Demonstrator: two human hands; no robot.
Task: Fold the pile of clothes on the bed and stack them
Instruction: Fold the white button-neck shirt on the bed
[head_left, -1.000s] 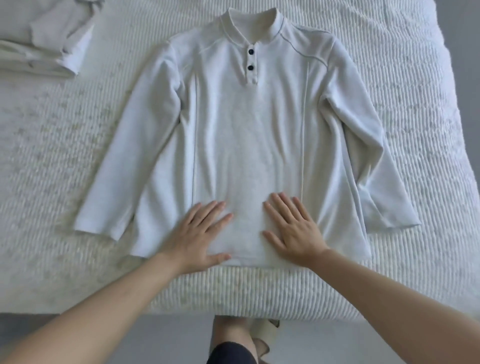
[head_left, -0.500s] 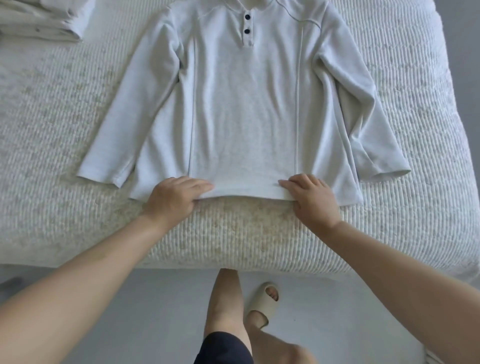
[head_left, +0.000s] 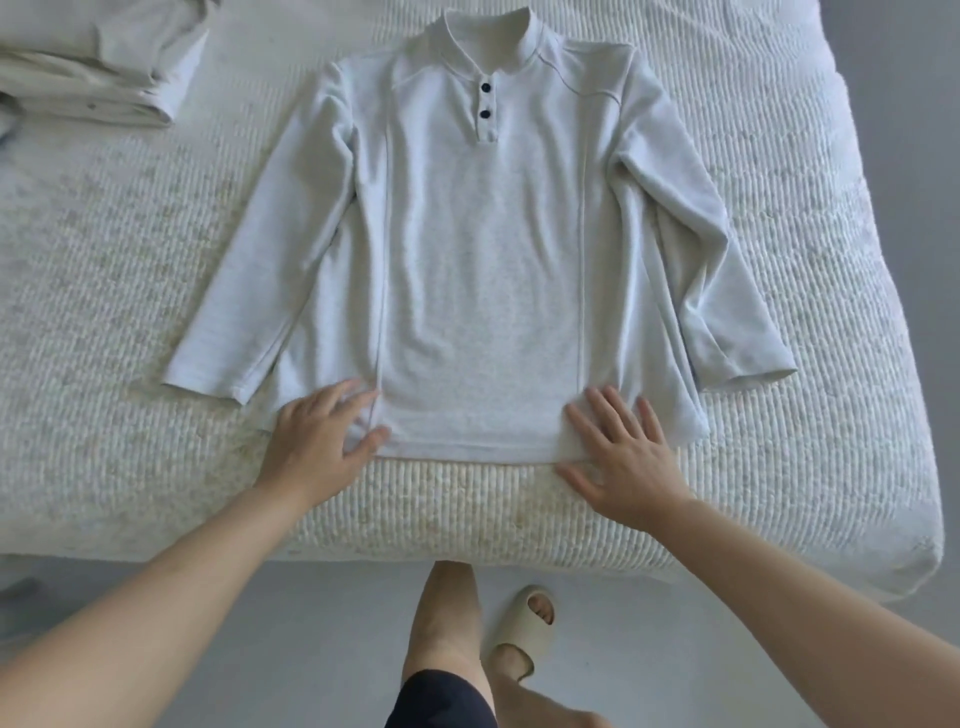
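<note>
Long-sleeved shirt (head_left: 483, 270) lies face up, spread flat on bed (head_left: 104, 322), hem near bed edge. Left hand (head_left: 319, 441) and right hand (head_left: 621, 462) rest at hem corners, fingers spread, pinching nothing. Folded clothes (head_left: 98, 67) sit at far left corner. Risks, as judged: right sleeve (head_left: 722, 291) already creased, fold may lock wrinkle in; uneven hand pressure may skew hem; shirt may slide off edge.
</note>
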